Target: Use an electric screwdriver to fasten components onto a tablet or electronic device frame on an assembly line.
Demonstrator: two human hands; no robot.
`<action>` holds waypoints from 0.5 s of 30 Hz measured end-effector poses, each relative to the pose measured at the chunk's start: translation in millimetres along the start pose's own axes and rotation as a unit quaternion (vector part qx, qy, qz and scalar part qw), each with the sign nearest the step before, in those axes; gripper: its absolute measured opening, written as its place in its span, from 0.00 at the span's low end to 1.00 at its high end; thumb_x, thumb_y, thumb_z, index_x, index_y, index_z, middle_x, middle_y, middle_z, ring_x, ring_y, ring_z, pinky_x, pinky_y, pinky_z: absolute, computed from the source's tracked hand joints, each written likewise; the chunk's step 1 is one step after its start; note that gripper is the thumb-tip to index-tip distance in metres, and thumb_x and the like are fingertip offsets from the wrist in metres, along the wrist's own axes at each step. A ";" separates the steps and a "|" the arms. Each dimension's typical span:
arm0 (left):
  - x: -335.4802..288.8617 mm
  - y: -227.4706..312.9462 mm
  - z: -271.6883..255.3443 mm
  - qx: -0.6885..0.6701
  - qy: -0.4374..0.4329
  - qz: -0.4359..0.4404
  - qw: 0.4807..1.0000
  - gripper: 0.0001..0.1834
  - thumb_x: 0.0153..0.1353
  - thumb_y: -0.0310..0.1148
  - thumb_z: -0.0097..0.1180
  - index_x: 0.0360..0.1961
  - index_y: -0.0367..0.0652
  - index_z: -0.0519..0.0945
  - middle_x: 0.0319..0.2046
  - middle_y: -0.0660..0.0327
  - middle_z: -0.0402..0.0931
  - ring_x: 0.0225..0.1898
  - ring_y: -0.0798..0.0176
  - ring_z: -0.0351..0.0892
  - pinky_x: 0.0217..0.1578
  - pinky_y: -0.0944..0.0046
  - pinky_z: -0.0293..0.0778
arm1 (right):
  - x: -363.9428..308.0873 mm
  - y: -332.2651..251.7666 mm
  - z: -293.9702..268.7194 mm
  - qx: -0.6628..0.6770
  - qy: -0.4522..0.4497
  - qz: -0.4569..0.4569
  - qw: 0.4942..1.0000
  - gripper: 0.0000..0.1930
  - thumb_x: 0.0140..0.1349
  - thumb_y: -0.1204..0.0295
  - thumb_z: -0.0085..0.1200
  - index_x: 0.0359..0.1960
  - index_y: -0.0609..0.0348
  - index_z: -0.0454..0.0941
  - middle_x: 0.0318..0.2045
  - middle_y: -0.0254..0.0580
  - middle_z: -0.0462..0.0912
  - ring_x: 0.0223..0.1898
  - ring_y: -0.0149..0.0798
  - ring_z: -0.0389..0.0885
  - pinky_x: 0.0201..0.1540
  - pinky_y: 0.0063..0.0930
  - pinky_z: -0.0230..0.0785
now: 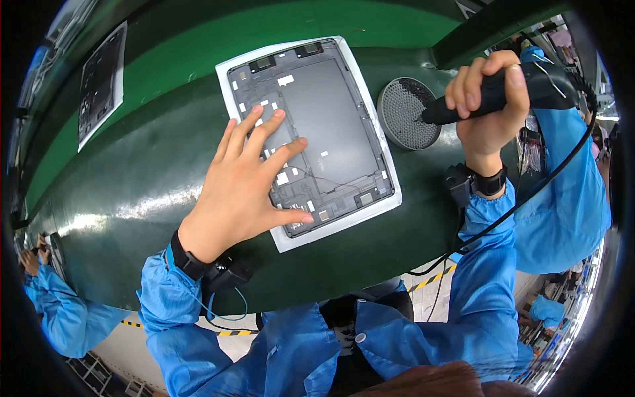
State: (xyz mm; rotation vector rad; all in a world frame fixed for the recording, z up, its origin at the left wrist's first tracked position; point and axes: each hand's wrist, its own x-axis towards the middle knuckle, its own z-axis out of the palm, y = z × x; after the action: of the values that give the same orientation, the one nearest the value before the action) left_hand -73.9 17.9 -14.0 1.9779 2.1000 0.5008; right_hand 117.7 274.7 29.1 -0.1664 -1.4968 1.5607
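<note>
A dark grey tablet housing [331, 112] with small white stickers lies on a white sheet [376, 119] on the bench. My left hand [241, 178] is open, fingers spread, resting on the left side of the housing. My right hand [493, 99] is wrapped round a black electric screwdriver [489, 96], held nearly level to the right of the housing. Its tip points at a round grey dish [409, 112] with a grid of small holes; I cannot tell whether they touch. What lies in the holes is too small to make out.
Another panel on a white sheet [102, 86] lies far left on the green bench [132, 178]. The screwdriver's black cable [536, 192] loops past my right forearm. Co-workers in blue sleeves sit at the left [66, 311] and right [562, 198]. A dark bar [496, 30] crosses the upper right.
</note>
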 end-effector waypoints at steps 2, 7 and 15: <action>-0.8 0.2 -0.3 0.004 0.008 -0.009 1.000 0.49 0.35 0.64 0.74 0.60 0.52 0.77 0.68 0.50 0.62 0.72 0.36 0.53 0.69 0.35 0.54 | 0.2 3.6 2.2 -0.002 0.002 0.009 1.000 0.12 0.68 0.63 0.49 0.34 0.61 0.71 0.13 0.40 0.69 0.10 0.32 0.64 0.17 0.29 0.63; 0.7 -0.4 0.3 0.006 0.007 -0.009 1.000 0.50 0.34 0.64 0.75 0.60 0.52 0.77 0.67 0.49 0.62 0.72 0.36 0.54 0.69 0.35 0.55 | -3.5 10.0 0.6 0.000 0.001 0.015 1.000 0.12 0.68 0.63 0.48 0.34 0.60 0.71 0.12 0.40 0.69 0.10 0.31 0.64 0.17 0.29 0.64; 2.9 1.5 -0.8 -0.002 0.007 -0.011 1.000 0.49 0.34 0.62 0.76 0.59 0.50 0.78 0.68 0.49 0.62 0.71 0.36 0.55 0.69 0.35 0.55 | -8.5 11.5 7.5 0.022 -0.048 -0.031 0.998 0.13 0.70 0.62 0.45 0.37 0.60 0.69 0.12 0.40 0.69 0.11 0.31 0.64 0.17 0.29 0.65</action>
State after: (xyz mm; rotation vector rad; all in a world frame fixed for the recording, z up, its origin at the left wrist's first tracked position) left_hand -73.1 20.8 -12.5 1.9531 2.1257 0.5152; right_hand 111.7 265.6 17.1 -0.0199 -1.5271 1.5691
